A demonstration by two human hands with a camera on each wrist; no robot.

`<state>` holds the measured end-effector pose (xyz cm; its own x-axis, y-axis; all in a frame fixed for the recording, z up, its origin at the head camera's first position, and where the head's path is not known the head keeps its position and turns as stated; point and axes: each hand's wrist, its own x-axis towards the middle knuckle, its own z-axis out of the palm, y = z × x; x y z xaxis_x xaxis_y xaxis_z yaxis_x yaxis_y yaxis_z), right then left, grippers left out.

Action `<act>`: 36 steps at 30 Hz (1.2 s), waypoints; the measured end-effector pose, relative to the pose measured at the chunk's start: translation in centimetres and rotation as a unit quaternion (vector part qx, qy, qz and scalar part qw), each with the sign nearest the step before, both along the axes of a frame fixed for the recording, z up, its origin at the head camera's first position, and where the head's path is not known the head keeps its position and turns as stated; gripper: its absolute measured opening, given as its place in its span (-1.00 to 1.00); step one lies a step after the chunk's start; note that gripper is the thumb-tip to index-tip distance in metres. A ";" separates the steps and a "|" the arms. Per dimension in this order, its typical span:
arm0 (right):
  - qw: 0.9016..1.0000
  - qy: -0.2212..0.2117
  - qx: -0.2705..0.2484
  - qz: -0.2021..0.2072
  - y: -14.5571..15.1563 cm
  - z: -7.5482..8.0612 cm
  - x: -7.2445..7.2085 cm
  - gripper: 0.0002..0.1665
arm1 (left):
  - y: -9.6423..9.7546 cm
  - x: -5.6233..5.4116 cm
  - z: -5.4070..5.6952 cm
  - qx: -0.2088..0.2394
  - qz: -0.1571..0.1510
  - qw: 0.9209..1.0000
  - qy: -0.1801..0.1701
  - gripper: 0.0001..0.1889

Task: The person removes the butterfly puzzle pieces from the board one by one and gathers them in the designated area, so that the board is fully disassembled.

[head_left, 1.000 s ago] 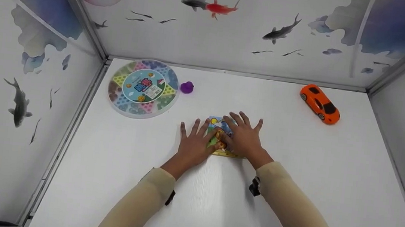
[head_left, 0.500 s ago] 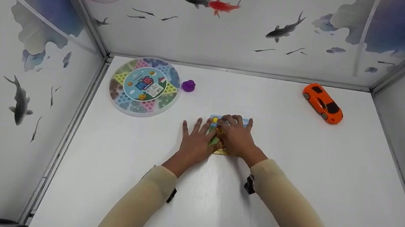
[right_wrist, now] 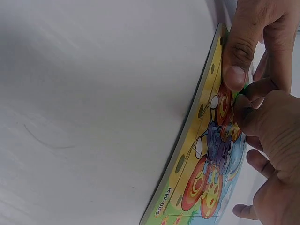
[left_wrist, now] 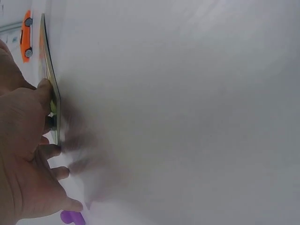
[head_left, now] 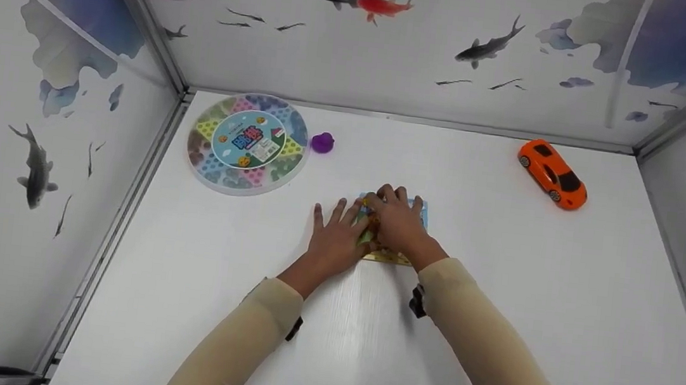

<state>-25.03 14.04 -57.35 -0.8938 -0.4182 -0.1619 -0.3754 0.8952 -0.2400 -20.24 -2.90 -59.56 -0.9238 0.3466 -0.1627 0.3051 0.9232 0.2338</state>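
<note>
A small flat jigsaw puzzle board [head_left: 397, 257] lies on the white table, with a butterfly picture and "KW-805" printed near one corner in the right wrist view. My left hand [head_left: 337, 243] rests at its left side, fingers spread and straight; the thumb [right_wrist: 236, 77] lies over the board's edge. My right hand [head_left: 400, 224] is on top of the board with bent fingers, its thumb close to the left fingers. In the right wrist view the right fingertips bunch at the upper part of the picture; I cannot tell whether they pinch a piece. Both hands cover much of the picture.
A round Chinese checkers box [head_left: 248, 144] stands at the back left, with a small purple toy duck [head_left: 322, 143] right beside it. An orange toy car [head_left: 553, 174] sits at the back right. White panels [head_left: 389, 57] with painted fish enclose the table.
My right hand has drawn its spread fingers into a bend and shifted left over the board. The left hand stays in place. The head view has tilted slightly.
</note>
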 end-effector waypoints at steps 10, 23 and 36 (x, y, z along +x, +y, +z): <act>1.000 -0.012 -0.023 0.000 -0.1 -0.1 -0.2 -0.04 | 0.2 0.1 -0.2 -0.005 -0.005 1.000 0.009 -0.24; 0.997 -0.011 -0.077 0.005 0.4 -0.3 -0.6 -0.30 | 0.2 0.1 0.0 0.010 -0.008 1.000 0.026 -0.28; 0.995 -0.010 -0.100 0.017 0.7 -0.3 -0.8 -0.40 | 0.0 -0.1 -0.1 0.022 -0.006 1.000 0.011 -0.23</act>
